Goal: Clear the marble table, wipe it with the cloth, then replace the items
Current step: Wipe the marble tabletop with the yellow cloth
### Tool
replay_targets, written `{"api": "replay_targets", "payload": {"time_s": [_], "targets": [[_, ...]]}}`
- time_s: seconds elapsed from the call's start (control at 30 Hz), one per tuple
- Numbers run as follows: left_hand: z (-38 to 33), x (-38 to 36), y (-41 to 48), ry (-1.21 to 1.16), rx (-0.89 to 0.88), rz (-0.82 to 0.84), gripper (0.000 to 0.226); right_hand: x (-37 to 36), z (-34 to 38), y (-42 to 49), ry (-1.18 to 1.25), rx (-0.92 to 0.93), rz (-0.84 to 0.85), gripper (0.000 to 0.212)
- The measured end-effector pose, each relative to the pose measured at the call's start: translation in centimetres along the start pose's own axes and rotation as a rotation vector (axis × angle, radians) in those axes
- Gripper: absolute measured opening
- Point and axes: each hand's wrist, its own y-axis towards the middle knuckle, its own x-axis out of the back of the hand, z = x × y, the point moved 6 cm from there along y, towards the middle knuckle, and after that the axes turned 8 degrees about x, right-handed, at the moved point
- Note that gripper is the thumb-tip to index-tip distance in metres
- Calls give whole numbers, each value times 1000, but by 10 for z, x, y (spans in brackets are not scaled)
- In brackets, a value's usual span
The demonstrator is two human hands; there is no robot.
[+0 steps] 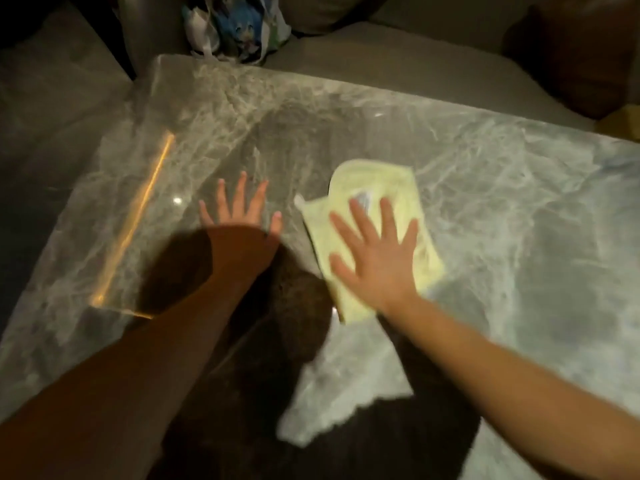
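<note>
The grey veined marble table (502, 188) fills most of the head view, with nothing standing on it. A pale yellow cloth (377, 188) lies flat on the middle of the tabletop. My right hand (375, 254) presses flat on the cloth's near half, fingers spread. My left hand (242, 223) rests flat on the bare marble just left of the cloth, fingers apart, holding nothing. The frame is a little blurred.
A grey sofa (398, 53) runs along the table's far side, and on it a patterned plastic bag (235, 26) sits by the far left corner. A brown cushion (581, 57) lies at the upper right. My shadow darkens the near marble.
</note>
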Motion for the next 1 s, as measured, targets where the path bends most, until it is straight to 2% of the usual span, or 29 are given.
{"api": "replay_targets", "payload": {"time_s": [0.17,0.3,0.43,0.6,0.77,0.87,1.0], "targets": [[-2,-3,-2,12,0,45,56,-7,43,-151,-20,-98,35,63],[-16,2,-11,-27,-69,56,49,-12,48,-176,-20,-193,88,64],[-65,0,-12,-146,-191,96,47,-14,25,-143,-7,-239,47,65],[-109,-21,-23,-112,-52,68,57,3,-47,-53,-3,-333,-14,61],[-119,-27,-36,-25,-59,-16,59,32,-138,49,60,-422,-54,62],[-121,-29,-33,-8,-46,6,61,44,-178,98,72,-465,-101,63],[-121,-29,-33,3,-20,48,66,52,-200,132,49,-436,-99,65]]}}
